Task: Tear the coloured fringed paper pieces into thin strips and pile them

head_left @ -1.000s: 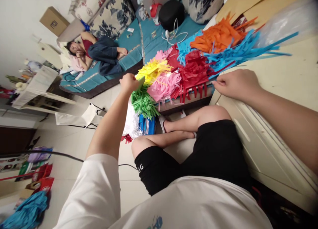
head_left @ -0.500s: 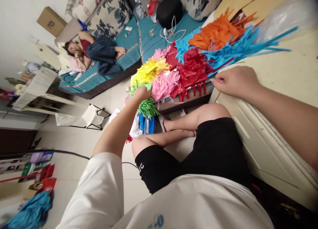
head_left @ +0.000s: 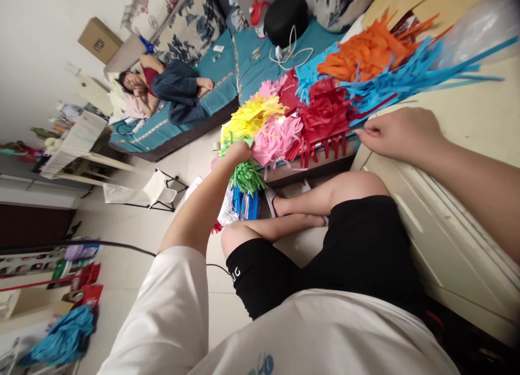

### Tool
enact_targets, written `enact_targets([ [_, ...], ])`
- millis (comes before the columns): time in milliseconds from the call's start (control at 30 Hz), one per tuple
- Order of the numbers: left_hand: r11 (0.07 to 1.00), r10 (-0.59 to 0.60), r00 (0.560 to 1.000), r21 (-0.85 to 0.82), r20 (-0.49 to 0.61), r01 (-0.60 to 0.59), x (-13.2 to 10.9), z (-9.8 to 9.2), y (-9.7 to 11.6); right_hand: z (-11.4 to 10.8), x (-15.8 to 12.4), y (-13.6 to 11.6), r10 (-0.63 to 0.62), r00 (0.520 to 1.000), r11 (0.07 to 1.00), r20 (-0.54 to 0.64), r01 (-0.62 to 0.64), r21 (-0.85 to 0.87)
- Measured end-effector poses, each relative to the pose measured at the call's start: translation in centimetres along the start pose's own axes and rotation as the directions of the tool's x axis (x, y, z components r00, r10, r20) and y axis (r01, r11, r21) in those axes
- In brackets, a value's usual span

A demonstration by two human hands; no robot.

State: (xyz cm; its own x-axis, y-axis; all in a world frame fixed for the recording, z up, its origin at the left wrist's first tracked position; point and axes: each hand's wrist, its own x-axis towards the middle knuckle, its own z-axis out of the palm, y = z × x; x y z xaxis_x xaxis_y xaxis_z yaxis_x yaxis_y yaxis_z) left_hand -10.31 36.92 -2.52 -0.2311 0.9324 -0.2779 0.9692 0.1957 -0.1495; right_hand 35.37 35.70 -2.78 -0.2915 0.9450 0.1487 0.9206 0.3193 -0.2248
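My left hand point(head_left: 239, 152) is closed on a green paper fringe point(head_left: 247, 177), whose strands hang below it. Against the cabinet top's near left corner rests my right hand point(head_left: 400, 132), its fingers curled together beside the blue fringe point(head_left: 390, 82); whatever the fingertips pinch is too small to make out. Between the hands lie a pink fringe point(head_left: 278, 139) and a red fringe point(head_left: 325, 112). Behind them are a yellow fringe point(head_left: 254, 115) and an orange fringe point(head_left: 365, 50).
A person point(head_left: 162, 88) lies on the teal sofa point(head_left: 219, 60) at the back left. A black round case point(head_left: 286, 20) and a white cable point(head_left: 298, 58) are on the sofa. A folding stool point(head_left: 156, 191) stands on the floor. The cream cabinet point(head_left: 459, 115) is at the right.
The whole view has shifted slightly, so things appear farther right. My left hand has stayed closed on the green fringe, and my right hand has kept its place by the blue strips.
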Motion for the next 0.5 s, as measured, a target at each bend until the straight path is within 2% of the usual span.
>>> enact_targets([
  [267,0.994,-0.009,1.000,-0.107,0.025,0.011,0.3,-1.9,-2.4,-0.1,0.0,-0.2,-0.003,1.000,1.000,0.015,0.003,-0.004],
  [367,0.997,0.006,1.000,-0.080,-0.019,-0.007,-0.2,-1.0,-2.3,-0.2,0.0,-0.2,0.002,1.000,1.000,0.030,-0.001,-0.008],
  [500,0.998,0.007,0.997,-0.056,-0.070,-0.011,-0.6,1.1,-1.0,-0.4,0.0,-0.3,0.010,0.999,1.000,0.043,-0.010,-0.012],
])
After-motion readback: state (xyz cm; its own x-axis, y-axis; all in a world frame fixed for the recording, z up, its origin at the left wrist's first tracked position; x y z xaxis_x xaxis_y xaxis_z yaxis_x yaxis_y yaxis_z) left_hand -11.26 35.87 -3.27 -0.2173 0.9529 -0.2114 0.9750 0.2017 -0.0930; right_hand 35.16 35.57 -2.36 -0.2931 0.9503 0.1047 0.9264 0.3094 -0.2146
